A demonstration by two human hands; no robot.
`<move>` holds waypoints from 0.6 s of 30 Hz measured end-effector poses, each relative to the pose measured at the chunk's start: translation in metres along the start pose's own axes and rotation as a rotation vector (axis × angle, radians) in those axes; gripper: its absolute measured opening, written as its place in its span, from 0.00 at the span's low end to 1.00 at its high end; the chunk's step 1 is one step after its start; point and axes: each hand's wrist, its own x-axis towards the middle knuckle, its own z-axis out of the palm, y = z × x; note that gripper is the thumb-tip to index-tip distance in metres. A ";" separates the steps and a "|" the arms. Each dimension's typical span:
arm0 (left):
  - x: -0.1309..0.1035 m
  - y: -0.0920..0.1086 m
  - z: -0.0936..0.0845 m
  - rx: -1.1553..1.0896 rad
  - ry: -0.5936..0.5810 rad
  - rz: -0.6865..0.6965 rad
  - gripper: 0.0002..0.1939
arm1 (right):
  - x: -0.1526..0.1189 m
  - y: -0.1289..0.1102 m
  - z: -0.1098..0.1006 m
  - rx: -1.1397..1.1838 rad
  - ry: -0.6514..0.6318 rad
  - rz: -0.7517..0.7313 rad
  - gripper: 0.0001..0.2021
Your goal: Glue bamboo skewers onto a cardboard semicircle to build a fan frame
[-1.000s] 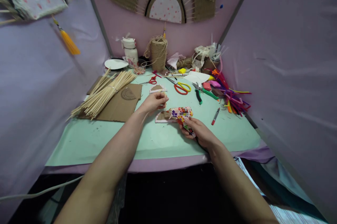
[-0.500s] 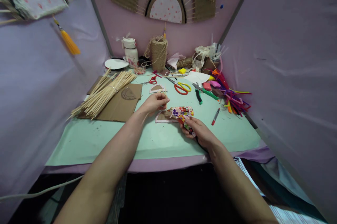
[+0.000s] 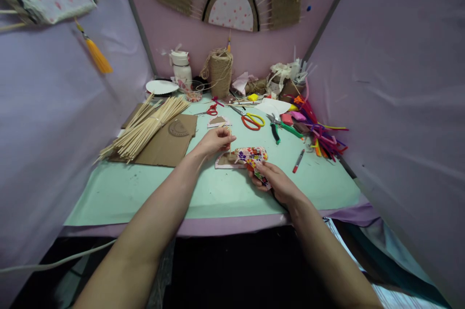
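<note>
On the left, a bundle of thin sticks lies across a brown cardboard sheet. Next comes the left hand, its thumb and fingertips pressed together, pinching a single thin stick. The stick stands roughly upright in the pinch, its lower part showing below the fingertips, over a half-round cardboard piece with a pale edge on the table. Just right of it is the nozzle of a flower-patterned glue gun; whether they touch is too small to tell. The right hand has its fingers wrapped around the gun's handle, with the gun's body above the grip.

Along the back, left to right, stand a white bottle, contents hidden; a clear bowl holding small pinkish bits; and a brown pot with pale, translucent strips sticking up.
</note>
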 end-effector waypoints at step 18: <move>0.002 -0.002 -0.002 -0.012 0.001 -0.003 0.17 | -0.001 -0.001 0.001 -0.015 -0.016 0.007 0.21</move>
